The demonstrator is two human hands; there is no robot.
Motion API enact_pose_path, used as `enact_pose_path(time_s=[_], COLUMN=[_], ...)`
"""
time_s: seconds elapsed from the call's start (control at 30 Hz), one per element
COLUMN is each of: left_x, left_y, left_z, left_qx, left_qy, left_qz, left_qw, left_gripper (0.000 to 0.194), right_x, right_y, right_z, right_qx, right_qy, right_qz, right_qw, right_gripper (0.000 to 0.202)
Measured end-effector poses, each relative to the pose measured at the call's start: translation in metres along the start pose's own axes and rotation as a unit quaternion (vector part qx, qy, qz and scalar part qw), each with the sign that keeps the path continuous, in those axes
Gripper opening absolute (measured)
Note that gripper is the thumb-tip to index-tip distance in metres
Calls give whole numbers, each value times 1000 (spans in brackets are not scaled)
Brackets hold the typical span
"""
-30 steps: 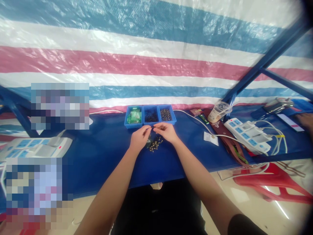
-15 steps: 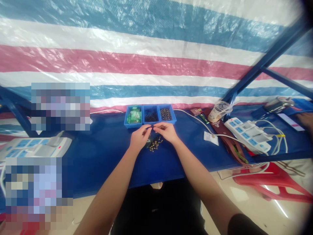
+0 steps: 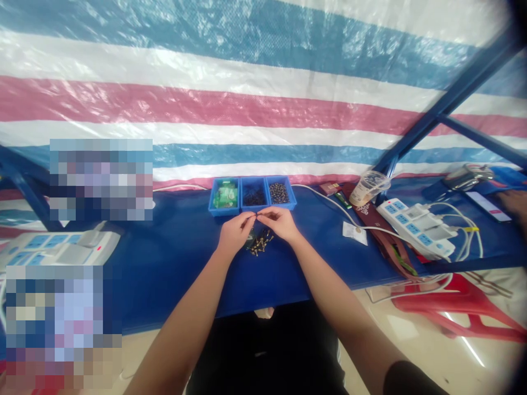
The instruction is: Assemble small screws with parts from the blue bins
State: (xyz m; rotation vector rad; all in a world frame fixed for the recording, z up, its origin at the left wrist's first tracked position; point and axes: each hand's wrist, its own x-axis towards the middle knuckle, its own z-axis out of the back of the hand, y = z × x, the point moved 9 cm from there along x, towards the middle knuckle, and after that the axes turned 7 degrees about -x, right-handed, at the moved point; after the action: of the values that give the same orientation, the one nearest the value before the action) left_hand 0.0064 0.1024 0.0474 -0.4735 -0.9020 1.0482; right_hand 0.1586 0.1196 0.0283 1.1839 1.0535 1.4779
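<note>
My left hand (image 3: 237,231) and my right hand (image 3: 278,222) meet fingertip to fingertip over the blue table, both closed in a pinch. Whatever they pinch is too small and too covered by the fingers to name. Just below them lies a loose pile of small brass-and-black pieces (image 3: 260,244). Beyond my fingers stand three blue bins side by side: the left bin (image 3: 224,210) has green-and-white packets (image 3: 226,193), the middle one small black parts (image 3: 254,196), the right one many small metallic pieces (image 3: 279,193).
On the right are a tilted plastic cup (image 3: 369,188), a brown strap (image 3: 381,233), a small clear bag (image 3: 354,233), a power strip (image 3: 415,227) with white cables, and a phone (image 3: 488,206). Another person's hand (image 3: 514,203) shows at the right edge. A second power strip (image 3: 61,247) sits left.
My fingertips have drawn together; a small gap with a dark bit between them half a second ago is now closed. The pile and bins look the same.
</note>
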Motion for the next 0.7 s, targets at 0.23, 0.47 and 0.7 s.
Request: enact_pose_path(time_s=[0.23,0.47,0.7], left_x=[0,-1,0], left_y=[3,6,4], left_z=[-5,-1,-1], left_qx=[7,-17,-14], left_qy=[18,-4,-12], left_qz=[5,22,0], left_qw=[1000,1000,1000], left_gripper=[30,36,33], right_x=[-1,-4,-4], right_y=[12,23,25], right_z=[3,6,5], right_qx=[46,-109,-111], right_qy=[-6,-16,-23], right_qz=[27,85,89], right_qw=[999,990,990], right_gripper=[28,23,22])
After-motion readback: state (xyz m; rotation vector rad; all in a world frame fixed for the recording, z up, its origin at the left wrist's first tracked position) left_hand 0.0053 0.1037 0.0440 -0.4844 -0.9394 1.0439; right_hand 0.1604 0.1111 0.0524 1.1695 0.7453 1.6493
